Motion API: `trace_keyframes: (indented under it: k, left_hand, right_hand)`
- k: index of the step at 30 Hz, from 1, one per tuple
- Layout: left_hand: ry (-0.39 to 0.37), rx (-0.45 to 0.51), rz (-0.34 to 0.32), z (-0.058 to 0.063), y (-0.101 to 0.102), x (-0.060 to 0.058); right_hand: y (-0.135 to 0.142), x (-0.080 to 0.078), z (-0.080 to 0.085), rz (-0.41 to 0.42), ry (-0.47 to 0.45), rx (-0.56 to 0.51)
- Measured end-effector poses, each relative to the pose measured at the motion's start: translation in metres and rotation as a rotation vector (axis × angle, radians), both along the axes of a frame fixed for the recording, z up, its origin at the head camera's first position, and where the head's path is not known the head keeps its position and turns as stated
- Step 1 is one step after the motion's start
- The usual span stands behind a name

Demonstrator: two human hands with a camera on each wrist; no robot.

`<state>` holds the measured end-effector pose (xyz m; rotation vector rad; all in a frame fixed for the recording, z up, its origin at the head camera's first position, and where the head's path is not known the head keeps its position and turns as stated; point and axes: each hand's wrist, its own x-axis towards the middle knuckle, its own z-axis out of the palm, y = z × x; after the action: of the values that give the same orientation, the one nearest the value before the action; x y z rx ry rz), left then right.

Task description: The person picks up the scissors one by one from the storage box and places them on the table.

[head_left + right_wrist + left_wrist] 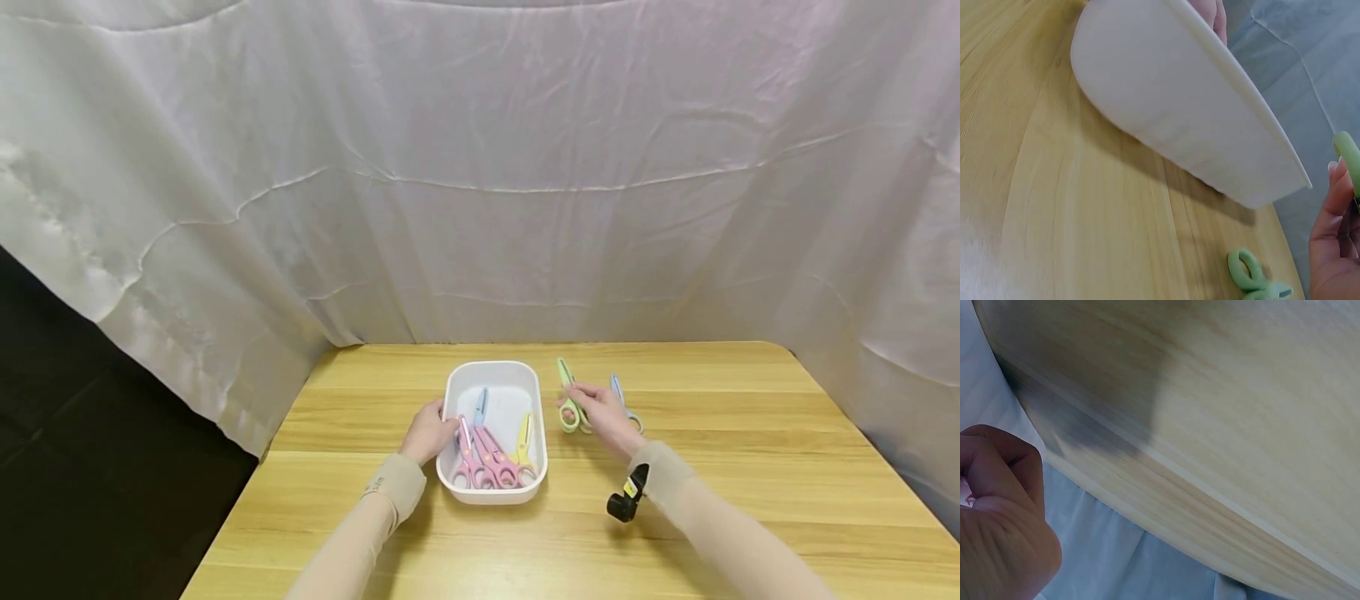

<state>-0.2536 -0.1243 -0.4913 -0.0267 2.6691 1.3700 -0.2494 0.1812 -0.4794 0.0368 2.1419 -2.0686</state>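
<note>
My left hand (pixel 431 432) grips the left rim of a white tray (pixel 513 398). Inside the tray lie pink scissors (pixel 491 458), a light blue pair (pixel 481 407) and a yellow pair (pixel 523 442). Right of the tray, my right hand (pixel 606 417) pinches green scissors (pixel 566 373), blades pointing away from me. In the right wrist view, the held scissors' green handle (pixel 1349 156) shows at the fingertips, raised above the table. More green scissors (pixel 1249 273) lie on the tabletop below. Blue scissors (pixel 617 388) rest just beyond the right hand, partly hidden by it.
The wooden table (pixel 750 417) carries everything. A pale curtain (pixel 487 250) hangs along its back edge and sides. A black area (pixel 90 467) lies left of the table. A small black camera (pixel 622 505) is strapped at the right wrist.
</note>
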Motion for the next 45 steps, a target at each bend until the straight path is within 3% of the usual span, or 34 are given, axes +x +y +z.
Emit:
trace_keyframes:
  k: [7,23,45]
  left_hand:
    - [0.007,-0.008,0.001,0.001,0.001,0.0]
    - [-0.007,-0.018,0.005,0.001,0.001,0.001]
    - [-0.02,-0.002,0.016,0.002,0.001,-0.001]
  right_hand:
    - [0.014,0.003,0.004,0.017,-0.025,-0.054]
    - [0.04,0.006,-0.001,-0.037,-0.013,0.025]
    - [0.087,0.011,0.001,-0.084,-0.032,0.046]
